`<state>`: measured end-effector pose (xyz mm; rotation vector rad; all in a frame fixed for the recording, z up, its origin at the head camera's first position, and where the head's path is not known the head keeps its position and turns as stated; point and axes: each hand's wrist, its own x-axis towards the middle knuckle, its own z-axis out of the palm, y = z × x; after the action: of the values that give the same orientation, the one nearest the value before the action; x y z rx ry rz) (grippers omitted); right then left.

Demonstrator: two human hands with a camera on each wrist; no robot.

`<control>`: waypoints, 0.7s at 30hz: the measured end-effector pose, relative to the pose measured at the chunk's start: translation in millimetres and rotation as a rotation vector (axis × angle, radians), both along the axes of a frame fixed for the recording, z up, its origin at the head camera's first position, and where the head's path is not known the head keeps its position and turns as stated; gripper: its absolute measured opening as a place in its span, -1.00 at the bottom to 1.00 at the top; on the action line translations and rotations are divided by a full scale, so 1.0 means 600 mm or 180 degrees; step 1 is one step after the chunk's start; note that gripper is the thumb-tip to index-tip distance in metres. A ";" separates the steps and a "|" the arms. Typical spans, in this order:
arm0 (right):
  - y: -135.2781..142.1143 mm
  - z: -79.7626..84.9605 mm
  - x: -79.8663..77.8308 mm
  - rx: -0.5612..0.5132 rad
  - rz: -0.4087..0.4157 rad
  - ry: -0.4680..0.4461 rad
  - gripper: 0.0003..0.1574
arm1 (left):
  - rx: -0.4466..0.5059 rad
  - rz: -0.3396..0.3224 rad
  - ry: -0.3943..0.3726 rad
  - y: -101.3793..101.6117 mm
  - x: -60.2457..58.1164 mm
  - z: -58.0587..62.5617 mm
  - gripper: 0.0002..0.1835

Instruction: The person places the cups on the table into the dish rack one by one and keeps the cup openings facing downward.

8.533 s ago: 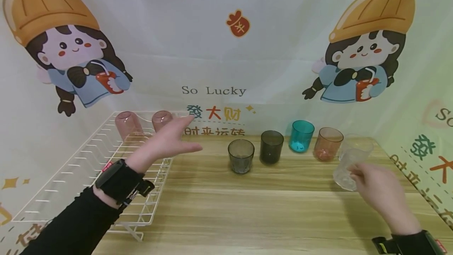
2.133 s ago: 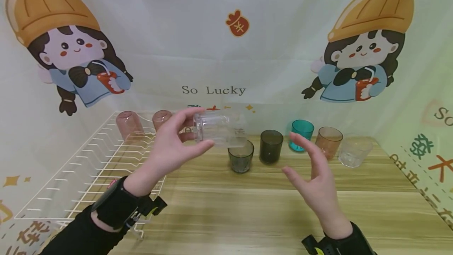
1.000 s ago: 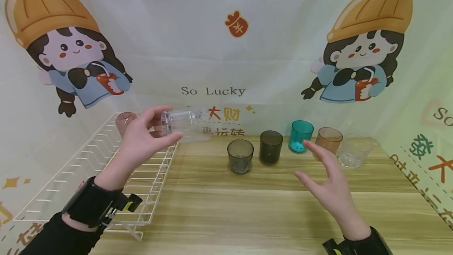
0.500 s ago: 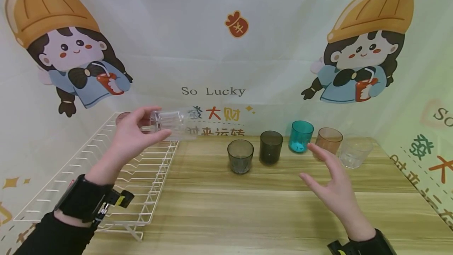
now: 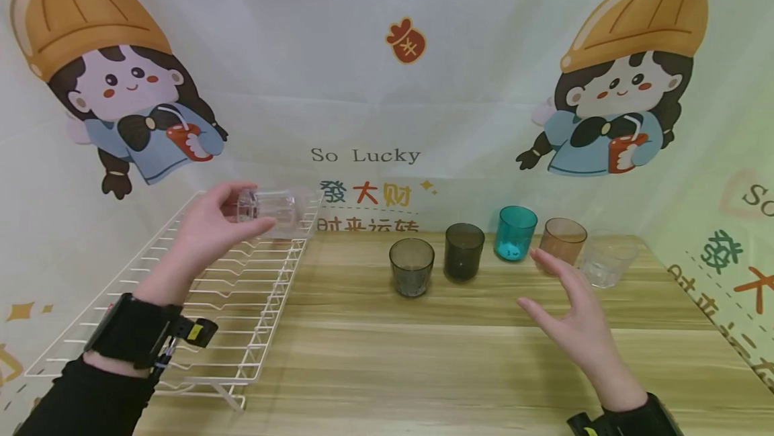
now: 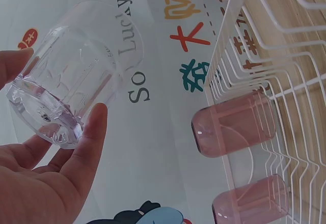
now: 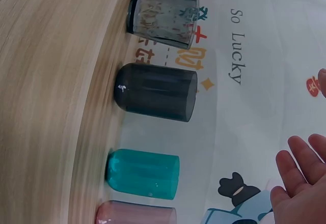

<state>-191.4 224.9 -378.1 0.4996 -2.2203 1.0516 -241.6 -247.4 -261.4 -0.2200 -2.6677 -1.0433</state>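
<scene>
My left hand [image 5: 208, 231] grips a clear drinking glass [image 5: 276, 213] by its thick base, with thumb and fingers around it. The glass lies sideways in the air, mouth to the right, over the far end of a white wire dish rack [image 5: 230, 380]. In the left wrist view two pink cups [image 6: 235, 123] stand upside down at the rack's far side; the hand and glass cover them in the head view. My right hand [image 5: 577, 328] hovers over the table with fingers spread and holds nothing, in front of an amber cup [image 5: 561, 238].
Along the table's back stand a smoky grey glass [image 5: 412, 271], a black cup [image 5: 464, 252], a teal cup [image 5: 515, 234] and another clear glass [image 5: 605, 265], mouths up. A printed cloth [image 5: 363, 86] hangs behind them.
The clear glass was first held by my right hand at the right. It is now in my left hand, which has carried it leftward over the rack. My right hand has drifted slightly right lately.
</scene>
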 end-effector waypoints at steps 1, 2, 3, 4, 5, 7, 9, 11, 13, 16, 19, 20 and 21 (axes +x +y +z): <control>0.001 0.000 0.000 -0.0001 -0.0001 -0.0003 -0.07 | -0.0009 0.0010 -0.0014 -0.003 -0.001 0.000 -0.18; 0.001 -0.001 0.000 0.0001 -0.0009 -0.0003 -0.07 | -0.0012 0.0018 -0.0034 -0.005 -0.003 0.000 -0.18; 0.003 -0.002 -0.001 0.0005 -0.0020 -0.0008 -0.07 | -0.0014 0.0031 -0.0056 -0.008 -0.005 0.000 -0.17; 0.004 -0.003 -0.001 0.0013 -0.0029 -0.0015 -0.08 | -0.0019 0.0045 -0.0073 -0.011 -0.006 0.000 -0.17; 0.006 -0.005 -0.002 0.0026 -0.0044 -0.0022 -0.08 | -0.0020 0.0057 -0.0085 -0.014 -0.007 0.000 -0.17; 0.010 -0.009 -0.005 0.0054 -0.0071 -0.0036 -0.09 | -0.0022 0.0082 -0.0102 -0.019 -0.010 -0.001 -0.16; 0.014 -0.013 -0.007 0.0054 -0.0080 -0.0067 -0.10 | -0.0016 0.0095 -0.0103 -0.024 -0.013 -0.001 -0.16; 0.018 -0.015 -0.009 0.0048 -0.0077 -0.0086 -0.11 | -0.0021 0.0099 -0.0101 -0.029 -0.017 -0.002 -0.16; 0.021 -0.017 -0.011 0.0042 -0.0079 -0.0113 -0.12 | -0.0044 0.0102 -0.0098 -0.034 -0.020 -0.003 -0.16; 0.025 -0.019 -0.014 0.0068 -0.0102 -0.0145 -0.14 | -0.0078 0.0115 -0.0110 -0.042 -0.023 -0.005 -0.17; 0.029 -0.021 -0.016 0.0096 -0.0127 -0.0228 -0.16 | -0.0107 0.0144 -0.0142 -0.048 -0.025 -0.006 -0.16; 0.030 -0.022 -0.017 0.0106 -0.0128 -0.0258 -0.17 | -0.0118 0.0156 -0.0157 -0.050 -0.025 -0.006 -0.16; 0.032 -0.023 -0.017 0.0106 -0.0128 -0.0300 -0.17 | -0.0128 0.0166 -0.0169 -0.052 -0.025 -0.007 -0.15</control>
<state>-201.7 244.0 -392.2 0.4257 -2.3242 1.0382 -256.8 -278.7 -265.4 -0.1316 -2.7283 -0.9940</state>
